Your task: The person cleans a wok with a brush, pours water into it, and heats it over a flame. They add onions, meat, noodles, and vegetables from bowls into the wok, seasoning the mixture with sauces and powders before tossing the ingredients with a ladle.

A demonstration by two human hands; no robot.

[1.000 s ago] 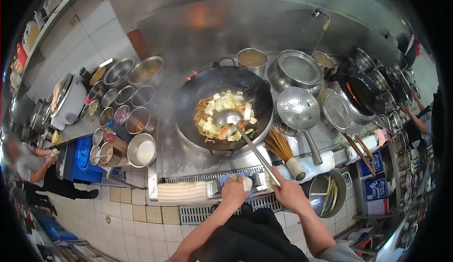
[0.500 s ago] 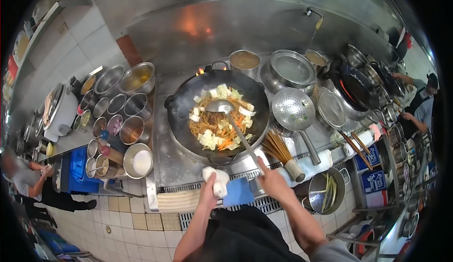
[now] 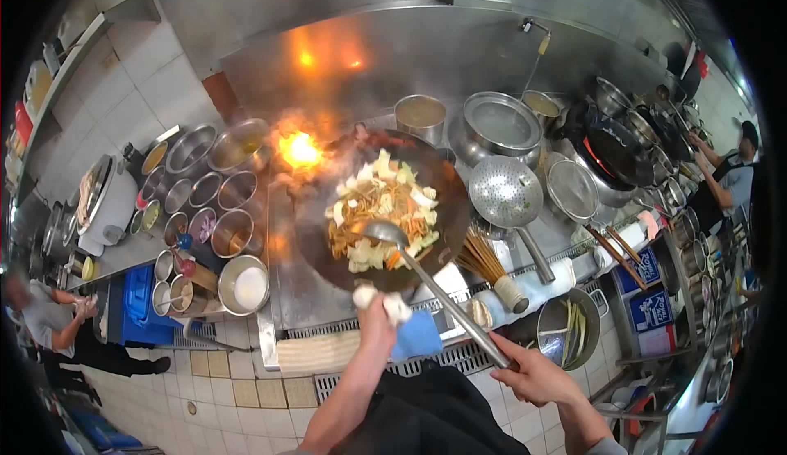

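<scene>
Nearest, the right hand point(image 3: 533, 373) curls around the butt of the steel ladle point(image 3: 443, 295), whose long axis slants far and left to its bowl among the noodles and cabbage point(image 3: 385, 184). A little farther and left, the left hand point(image 3: 377, 329) clenches a folded white cloth point(image 3: 398, 307) by the near rim of the wok point(image 3: 451, 201); it is the nearer hand to the wok, which lies straight beyond it. Past the wok's far left edge, flame point(image 3: 300, 150) flares.
</scene>
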